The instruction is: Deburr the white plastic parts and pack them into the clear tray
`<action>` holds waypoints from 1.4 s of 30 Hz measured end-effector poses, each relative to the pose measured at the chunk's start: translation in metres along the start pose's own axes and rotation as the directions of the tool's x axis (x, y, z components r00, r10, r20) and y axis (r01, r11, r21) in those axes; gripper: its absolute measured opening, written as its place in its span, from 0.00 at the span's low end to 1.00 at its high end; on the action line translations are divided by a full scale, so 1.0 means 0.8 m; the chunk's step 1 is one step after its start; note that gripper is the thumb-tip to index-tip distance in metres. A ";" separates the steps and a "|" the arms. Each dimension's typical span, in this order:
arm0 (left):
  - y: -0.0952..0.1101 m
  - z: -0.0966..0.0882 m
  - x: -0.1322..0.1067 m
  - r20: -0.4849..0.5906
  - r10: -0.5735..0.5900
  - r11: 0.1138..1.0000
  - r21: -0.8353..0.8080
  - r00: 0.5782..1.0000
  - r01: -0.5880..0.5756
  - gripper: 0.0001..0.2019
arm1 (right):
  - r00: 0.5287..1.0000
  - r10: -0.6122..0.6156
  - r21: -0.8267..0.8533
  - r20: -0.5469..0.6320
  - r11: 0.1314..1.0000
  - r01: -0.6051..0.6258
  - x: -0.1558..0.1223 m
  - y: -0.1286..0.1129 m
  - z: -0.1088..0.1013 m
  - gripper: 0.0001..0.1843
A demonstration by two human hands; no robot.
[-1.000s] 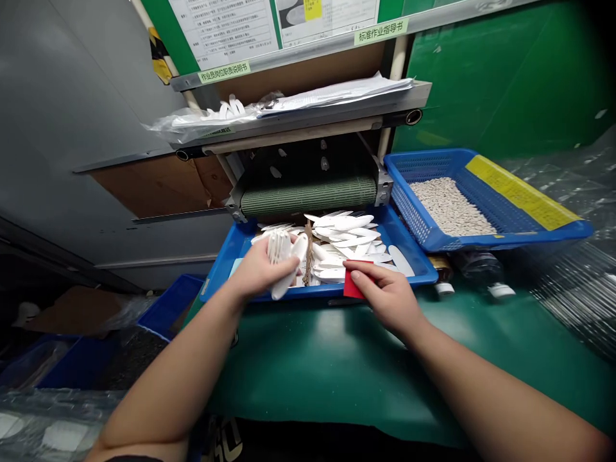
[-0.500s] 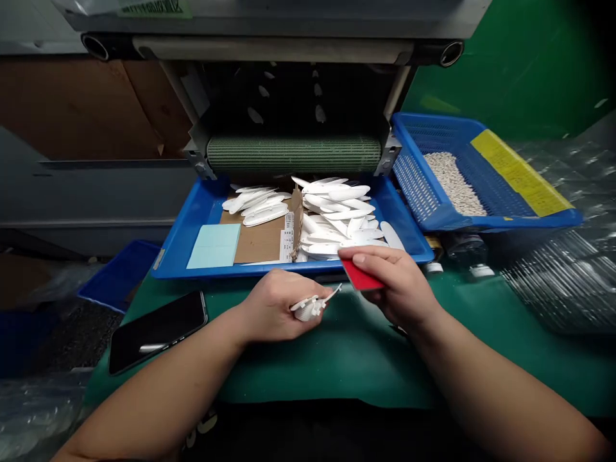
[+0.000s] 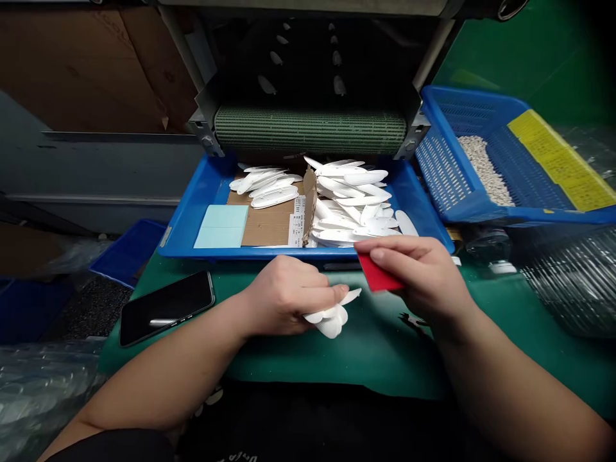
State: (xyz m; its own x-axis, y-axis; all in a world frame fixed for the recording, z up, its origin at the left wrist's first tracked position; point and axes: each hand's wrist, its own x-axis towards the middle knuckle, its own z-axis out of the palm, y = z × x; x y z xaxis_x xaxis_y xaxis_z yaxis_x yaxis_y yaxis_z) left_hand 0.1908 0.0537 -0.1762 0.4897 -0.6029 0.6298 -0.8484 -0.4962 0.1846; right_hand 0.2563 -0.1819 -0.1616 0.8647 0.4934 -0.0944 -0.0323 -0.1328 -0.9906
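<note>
My left hand [image 3: 293, 295] is closed around a bunch of white oval plastic pieces [image 3: 332, 321], whose rounded ends fan out below the fingers. My right hand [image 3: 428, 276] pinches a flat red square piece [image 3: 379, 273] between thumb and fingers, just right of the bunch and apart from it. Behind both hands stands a blue tray [image 3: 180, 215]. On its right side lies a heap of similar long white pieces [image 3: 366, 176]. A smaller group of white pieces [image 3: 274, 192] rests on cardboard [image 3: 264, 228] at its left.
A green conveyor roller [image 3: 308, 131] sits behind the tray. To the right stands a blue basket [image 3: 443, 160] holding small pale parts [image 3: 486, 170]. A black phone [image 3: 166, 308] lies left on the green table [image 3: 366, 359]. Pliers-like tool [image 3: 412, 321] is partly under my right hand.
My left hand has turned the white bunch, so rounded ends now show instead of the narrow ends. The red piece stays in my right hand. The view has tilted down and shifted.
</note>
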 end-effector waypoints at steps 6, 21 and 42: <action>0.002 -0.002 0.001 -0.002 0.020 0.993 0.113 1.000 -0.020 0.09 | 0.997 -0.040 -0.163 -0.066 0.986 0.029 -0.002 -0.002 -0.002 0.12; 0.004 -0.001 0.001 0.053 -0.017 0.993 0.121 0.998 0.010 0.05 | 0.999 -0.039 -0.234 0.012 0.971 0.040 -0.003 -0.006 -0.004 0.17; -0.151 -0.097 0.047 -0.020 -0.913 0.331 0.545 0.407 0.770 0.13 | 0.798 -0.598 -0.538 -0.069 0.696 0.475 0.020 0.036 0.009 0.16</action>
State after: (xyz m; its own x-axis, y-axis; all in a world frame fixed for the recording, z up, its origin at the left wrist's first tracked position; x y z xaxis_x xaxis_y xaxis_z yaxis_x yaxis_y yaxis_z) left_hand 0.2961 0.1393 -0.1159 0.9700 0.2200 0.1031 0.2055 -0.9693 0.1347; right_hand 0.2653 -0.1718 -0.1921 0.7444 0.4140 0.5240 0.6580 -0.3209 -0.6812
